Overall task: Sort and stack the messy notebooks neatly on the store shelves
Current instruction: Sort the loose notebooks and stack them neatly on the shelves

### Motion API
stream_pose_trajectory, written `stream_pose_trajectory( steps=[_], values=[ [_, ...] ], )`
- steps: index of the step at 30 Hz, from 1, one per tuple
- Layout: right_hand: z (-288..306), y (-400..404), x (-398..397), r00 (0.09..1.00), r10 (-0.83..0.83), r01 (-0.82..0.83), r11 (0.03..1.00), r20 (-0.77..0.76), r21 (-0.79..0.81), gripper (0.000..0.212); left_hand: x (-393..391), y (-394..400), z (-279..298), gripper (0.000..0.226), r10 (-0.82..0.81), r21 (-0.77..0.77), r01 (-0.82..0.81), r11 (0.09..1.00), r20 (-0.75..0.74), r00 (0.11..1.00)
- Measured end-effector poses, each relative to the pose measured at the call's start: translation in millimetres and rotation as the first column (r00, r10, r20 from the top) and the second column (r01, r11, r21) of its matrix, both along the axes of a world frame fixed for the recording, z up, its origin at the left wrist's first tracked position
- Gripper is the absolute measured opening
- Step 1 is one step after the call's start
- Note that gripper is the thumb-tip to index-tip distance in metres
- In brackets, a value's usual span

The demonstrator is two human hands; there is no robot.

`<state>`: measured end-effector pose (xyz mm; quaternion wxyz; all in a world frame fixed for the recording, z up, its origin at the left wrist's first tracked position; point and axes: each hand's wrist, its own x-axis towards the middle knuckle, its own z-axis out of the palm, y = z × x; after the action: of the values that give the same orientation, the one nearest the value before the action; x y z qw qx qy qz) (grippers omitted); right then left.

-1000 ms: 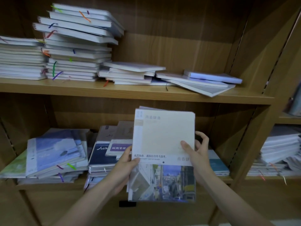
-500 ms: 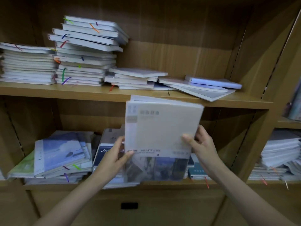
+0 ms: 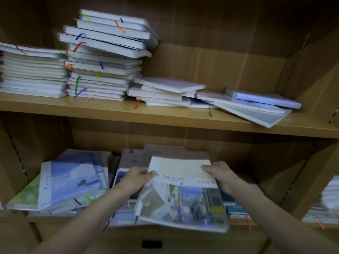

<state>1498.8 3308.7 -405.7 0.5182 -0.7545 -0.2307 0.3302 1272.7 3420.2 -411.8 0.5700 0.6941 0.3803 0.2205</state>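
Partly hidden: lower pile (image 3: 126,162) under and behind both hands, blurred, count unclear; right hand's fingertips out of sight beneath the cover.
Left hand (image 3: 136,178): thumb over, fingers curled under, pinching the street-photo notebook (image 3: 181,197) at its left edge.
Right hand (image 3: 219,173): gripping the right edge.
Notebook: between both hands, lying atop the pile on the lower shelf (image 3: 238,226).
Count: two hands, one held notebook, four stacks on the upper shelf (image 3: 165,116) above the hands.

The left hand (image 3: 136,177) and right hand (image 3: 219,172) each grip one side edge of a flat, cream-topped notebook with a street-photo cover (image 3: 181,191). It lies over the middle pile on the lower wooden shelf (image 3: 242,224). White notebook stacks (image 3: 102,57) occupy the upper wooden shelf (image 3: 165,116).
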Motion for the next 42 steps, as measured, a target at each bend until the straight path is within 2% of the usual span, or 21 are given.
stream_pose_trajectory(
  steps=[2, 4, 5, 6, 8, 11, 14, 16, 18, 19, 21, 23, 25, 27, 29, 31, 33, 36, 38, 40, 42],
  values=[
    [5.5, 24.3, 3.9, 0.993, 0.062, -0.055, 0.996, -0.099, 0.071, 0.057, 5.1, 26.6, 0.5, 0.022, 0.157, 0.049, -0.157, 0.986, 0.009, 0.988],
    [1.9, 42.8, 5.2, 0.978, 0.155, -0.15, 0.988, -0.139, 0.047, 0.082, 8.3, 49.1, -1.2, 0.022, 0.2, 0.091, -0.2, 0.976, 0.006, 0.98],
    [-4.1, 47.9, 1.0, 0.97, 0.219, -0.222, 0.975, -0.104, -0.021, 0.076, 9.0, 57.2, -6.1, 0.029, 0.156, 0.098, -0.151, 0.984, -0.041, 0.987],
    [-10.9, 50.9, -4.7, 0.958, 0.286, -0.287, 0.952, -0.022, -0.103, 0.06, 10.0, 62.0, -11.7, 0.039, 0.078, 0.116, -0.062, 0.991, -0.138, 0.987],
    [-28.3, 55.1, -8.8, 0.916, 0.357, -0.32, 0.926, 0.185, -0.201, 0.041, 7.9, 66.7, -27.8, 0.054, -0.059, 0.186, 0.141, 0.972, -0.39, 0.919],
    [-31.5, 53.3, -14.9, 0.863, 0.415, -0.356, 0.904, 0.287, -0.238, 0.043, 2.1, 64.0, -33.0, 0.05, -0.049, 0.324, 0.24, 0.915, -0.501, 0.864],
    [-25.0, 42.6, -18.8, 0.805, 0.471, -0.386, 0.877, 0.36, -0.285, 0.035, -0.8, 52.3, -27.9, 0.04, 0.033, 0.502, 0.333, 0.798, -0.588, 0.808],
    [-14.0, 26.3, -23.2, 0.73, 0.471, -0.357, 0.881, 0.495, -0.312, 0.032, -4.6, 39.1, -23.4, 0.036, 0.097, 0.64, 0.365, 0.677, -0.568, 0.817],
    [-1.1, 2.8, -23.4, 0.596, 0.347, -0.272, 0.936, 0.724, -0.224, 0.036, -7.8, 26.5, -13.5, 0.033, 0.162, 0.867, 0.28, 0.412, -0.372, 0.914],
    [7.3, -11.8, -22.8, 0.514, 0.227, -0.24, 0.964, 0.827, -0.115, 0.036, -9.1, 20.1, -5.1, 0.031, 0.145, 0.945, 0.201, 0.259, -0.244, 0.959],
    [27.7, -44.0, -23.0, 0.312, -0.002, -0.249, 0.965, 0.95, 0.084, 0.032, -9.3, 7.4, 15.7, 0.029, 0.037, 0.998, 0.067, 0.01, -0.067, 0.997],
    [50.5, -75.7, -23.8, 0.129, -0.169, -0.277, 0.94, 0.977, 0.199, 0.026, -3.4, -10.3, 42.7, 0.026, -0.047, 0.992, -0.022, -0.12, 0.017, 0.999],
    [72.6, -100.4, -20.2, 0.015, -0.267, -0.295, 0.92, 0.964, 0.259, 0.024, 7.4, -28.0, 69.2, 0.024, -0.11, 0.974, -0.111, -0.198, 0.09, 0.99],
    [94.4, -114.6, -10.9, -0.018, -0.275, -0.237, 0.935, 0.961, 0.263, 0.028, 21.8, -40.0, 91.1, 0.025, -0.125, 0.967, -0.136, -0.215, 0.111, 0.986],
    [113.0, -117.0, 3.1, -0.009, -0.151, -0.132, 0.98, 0.988, 0.149, 0.041, 38.4, -46.9, 109.8, 0.028, -0.094, 0.977, -0.119, -0.179, 0.103, 0.99],
    [125.6, -112.6, 20.1, 0.059, 0.02, -0.047, 0.999, 0.998, -0.017, 0.057, 54.1, -49.5, 122.0, 0.03, -0.049, 0.986, -0.057, -0.157, 0.05, 0.998],
    [136.9, -107.1, 37.8, 0.117, 0.092, -0.033, 0.996, 0.989, -0.088, 0.057, 66.1, -48.2, 129.9, 0.03, -0.016, 0.988, -0.013, -0.153, 0.011, 1.0],
    [164.6, -100.0, 59.7, 0.068, -0.005, -0.036, 0.999, 0.998, 0.007, 0.051, 79.1, -36.0, 144.4, 0.029, 0.026, 0.988, -0.027, -0.15, 0.031, 0.999],
    [183.5, -92.4, 69.1, 0.059, -0.05, -0.051, 0.997, 0.997, 0.053, 0.05, 88.5, -24.5, 156.0, 0.029, 0.094, 0.994, -0.055, -0.094, 0.063, 0.994],
    [190.0, -85.6, 79.8, 0.161, 0.039, -0.102, 0.995, 0.986, -0.023, 0.053, 97.9, -13.4, 161.8, 0.026, 0.169, 0.997, -0.078, -0.016, 0.079, 0.982],
    [184.6, -84.1, 97.0, 0.246, 0.214, -0.089, 0.976, 0.945, -0.197, 0.055, 104.0, -4.3, 157.7, 0.027, 0.237, 0.998, -0.063, -0.015, 0.065, 0.969]
  ],
)
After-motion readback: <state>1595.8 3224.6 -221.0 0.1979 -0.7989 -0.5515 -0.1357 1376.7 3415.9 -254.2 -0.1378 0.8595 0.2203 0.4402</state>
